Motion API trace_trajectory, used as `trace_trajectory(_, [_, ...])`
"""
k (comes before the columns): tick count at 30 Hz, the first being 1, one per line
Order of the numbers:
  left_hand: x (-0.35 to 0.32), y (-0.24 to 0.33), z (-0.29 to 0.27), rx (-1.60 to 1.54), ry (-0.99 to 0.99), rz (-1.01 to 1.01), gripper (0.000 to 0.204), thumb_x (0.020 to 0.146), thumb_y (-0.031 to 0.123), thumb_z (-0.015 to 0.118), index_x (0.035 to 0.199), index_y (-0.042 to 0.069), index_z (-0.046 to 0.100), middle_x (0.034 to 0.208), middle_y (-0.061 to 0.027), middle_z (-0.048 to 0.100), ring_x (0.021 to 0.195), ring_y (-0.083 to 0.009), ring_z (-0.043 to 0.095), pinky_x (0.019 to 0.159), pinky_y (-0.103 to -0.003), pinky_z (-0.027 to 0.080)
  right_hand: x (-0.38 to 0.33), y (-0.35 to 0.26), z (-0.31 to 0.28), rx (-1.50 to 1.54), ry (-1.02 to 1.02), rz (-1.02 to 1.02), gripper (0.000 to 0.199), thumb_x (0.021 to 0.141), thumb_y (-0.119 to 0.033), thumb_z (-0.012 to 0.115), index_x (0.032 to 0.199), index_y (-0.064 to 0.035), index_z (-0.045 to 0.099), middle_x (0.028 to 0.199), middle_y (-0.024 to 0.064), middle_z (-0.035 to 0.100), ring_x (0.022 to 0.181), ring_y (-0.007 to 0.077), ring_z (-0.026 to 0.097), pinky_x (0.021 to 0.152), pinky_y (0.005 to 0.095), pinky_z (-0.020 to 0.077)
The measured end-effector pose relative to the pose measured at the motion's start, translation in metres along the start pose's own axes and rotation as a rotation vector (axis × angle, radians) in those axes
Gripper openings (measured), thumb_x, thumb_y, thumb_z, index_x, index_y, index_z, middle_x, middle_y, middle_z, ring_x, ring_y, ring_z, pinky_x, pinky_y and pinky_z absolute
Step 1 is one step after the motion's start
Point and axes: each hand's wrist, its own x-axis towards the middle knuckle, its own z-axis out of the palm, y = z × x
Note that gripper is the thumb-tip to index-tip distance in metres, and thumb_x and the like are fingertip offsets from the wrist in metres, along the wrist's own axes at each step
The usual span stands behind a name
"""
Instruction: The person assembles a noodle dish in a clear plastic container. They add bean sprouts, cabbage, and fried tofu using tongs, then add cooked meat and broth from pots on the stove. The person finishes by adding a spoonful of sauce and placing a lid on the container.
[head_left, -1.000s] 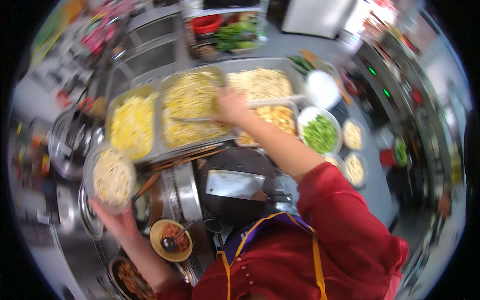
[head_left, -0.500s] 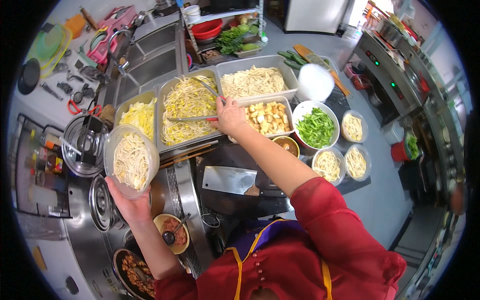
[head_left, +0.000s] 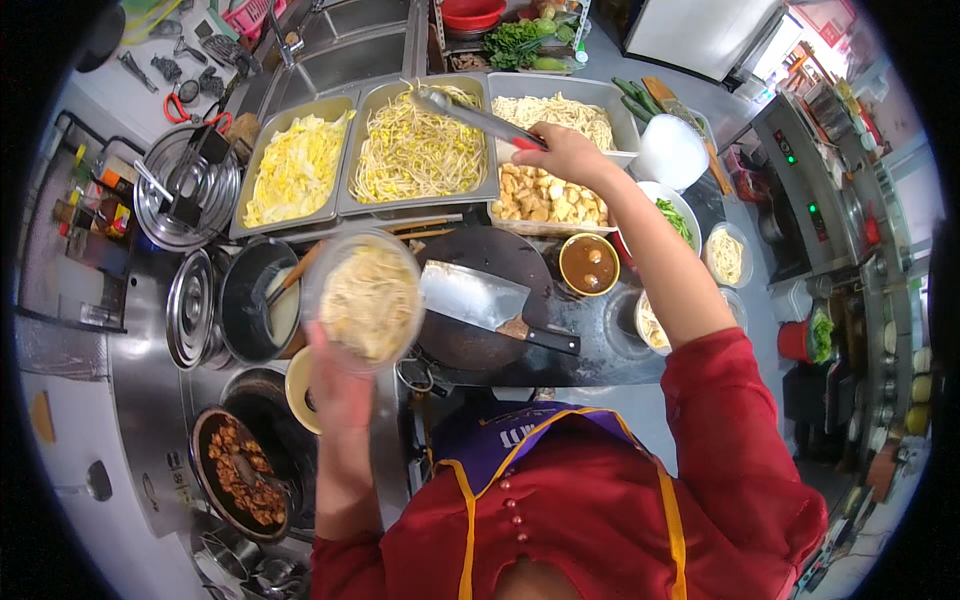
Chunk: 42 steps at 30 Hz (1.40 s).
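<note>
A purple apron [head_left: 510, 432] bears pale lettering. Beyond it, bean sprouts [head_left: 425, 150] lie tangled in a rectangular metal tray [head_left: 415, 203]. A cleaver [head_left: 475, 297] with a wooden-collared black handle lies across the dark round board [head_left: 470, 345]. The left hand [head_left: 342, 385] grips the translucent tub [head_left: 318, 280] of pale strands, apart from the tray; blur hides its finger spread. The right hand's [head_left: 565, 158] fingers wrap the red-gripped metal tongs [head_left: 480, 118], whose head hangs over the sprouts' far edge.
</note>
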Motion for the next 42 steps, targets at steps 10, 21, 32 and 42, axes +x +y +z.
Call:
trace_trajectory(10, [-0.031, -0.133, -0.030, 0.774, 0.270, 0.039, 0.048, 0.104, 0.037, 0.039, 0.128, -0.002, 0.052, 0.112, -0.0152, 0.060, 0.089, -0.0240, 0.066, 0.056, -0.033, 0.057, -0.090, -0.012, 0.016, 1.794, -0.383, -0.024, 0.037, 0.103, -0.033, 0.051, 0.129, -0.0065, 0.054, 0.082, 0.0012, 0.056, 0.068, 0.0113, 0.054, 0.057, 0.0251, 0.0474])
trace_trajectory(21, [-0.021, -0.109, 0.038, 1.162, 0.183, 0.653, 0.033, 0.098, 0.021, 0.056, 0.127, 0.005, 0.058, 0.095, -0.0166, 0.059, 0.087, -0.0274, 0.061, 0.079, -0.037, 0.049, -0.107, -0.033, 0.051, 2.344, -0.417, -0.094, 0.043, 0.094, -0.035, 0.064, 0.128, -0.0108, 0.054, 0.093, 0.0067, 0.059, 0.089, 0.0228, 0.056, 0.084, 0.0389, 0.0477])
trace_trajectory(32, [-0.020, -0.118, 0.109, 0.220, -0.220, -0.051, 0.013, 0.101, 0.017, 0.057, 0.094, 0.006, 0.057, 0.076, -0.0006, 0.057, 0.051, -0.0059, 0.052, 0.046, -0.017, 0.037, -0.125, -0.076, 0.071, 2.622, -0.563, -0.090, 0.055, 0.095, -0.042, 0.058, 0.136, -0.0077, 0.046, 0.093, 0.0041, 0.048, 0.080, 0.0165, 0.045, 0.075, 0.0319, 0.0426])
trace_trajectory(42, [-0.004, -0.106, 0.049, 0.541, -0.163, -0.048, 0.030, 0.098, 0.012, 0.055, 0.127, 0.006, 0.051, 0.085, -0.0048, 0.059, 0.057, -0.0087, 0.055, 0.044, -0.021, 0.041, -0.015, -0.068, 0.045, 0.504, -0.048, 0.198, 0.064, 0.083, -0.055, 0.068, 0.119, -0.0034, 0.059, 0.099, 0.0151, 0.067, 0.088, 0.0283, 0.066, 0.076, 0.0401, 0.0526])
